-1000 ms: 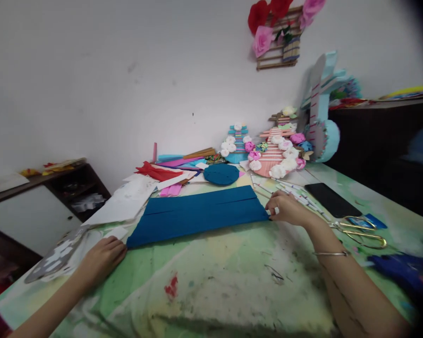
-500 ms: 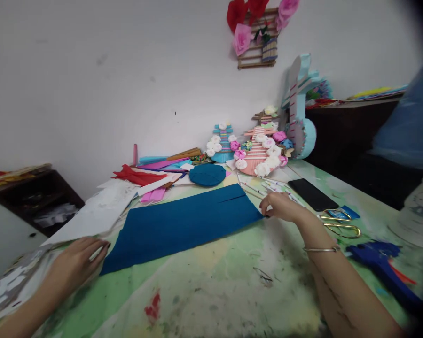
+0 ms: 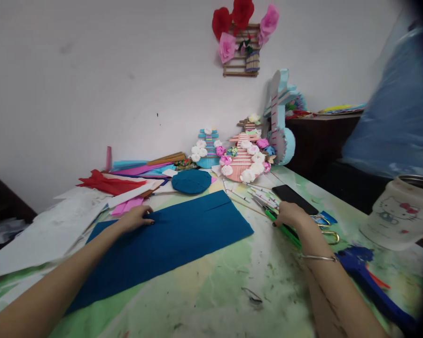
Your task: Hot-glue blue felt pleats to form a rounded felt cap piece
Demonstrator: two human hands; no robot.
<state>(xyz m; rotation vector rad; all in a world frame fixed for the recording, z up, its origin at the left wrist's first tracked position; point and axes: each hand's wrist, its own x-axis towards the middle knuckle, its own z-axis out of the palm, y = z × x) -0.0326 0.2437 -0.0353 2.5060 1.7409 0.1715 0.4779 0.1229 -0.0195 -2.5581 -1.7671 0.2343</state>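
Observation:
A dark blue sheet (image 3: 176, 234), which looks like crepe paper, lies flat on the table with a slit near its far right corner. On the sheet's far left part rests my left hand (image 3: 137, 218), thumb and fingers apart. Right of the sheet, my right hand (image 3: 287, 215) is closed on green-handled scissors (image 3: 292, 235). Their grey blades point away towards several thin white pens, and my fingers cover part of the handles. Just beyond the sheet sits a dark blue rounded piece (image 3: 191, 181).
At the right are a black phone (image 3: 294, 199), a gold-coloured clip (image 3: 329, 236), a blue glue gun (image 3: 370, 277) and a frosted jar (image 3: 402, 213). White paper (image 3: 49, 230) and coloured strips (image 3: 109, 183) lie left. Flower-decorated crafts (image 3: 245, 157) stand by the wall.
My left hand has moved from the near left corner onto the sheet. My right hand has left the sheet's right corner and taken hold of the scissors. The view has shifted right.

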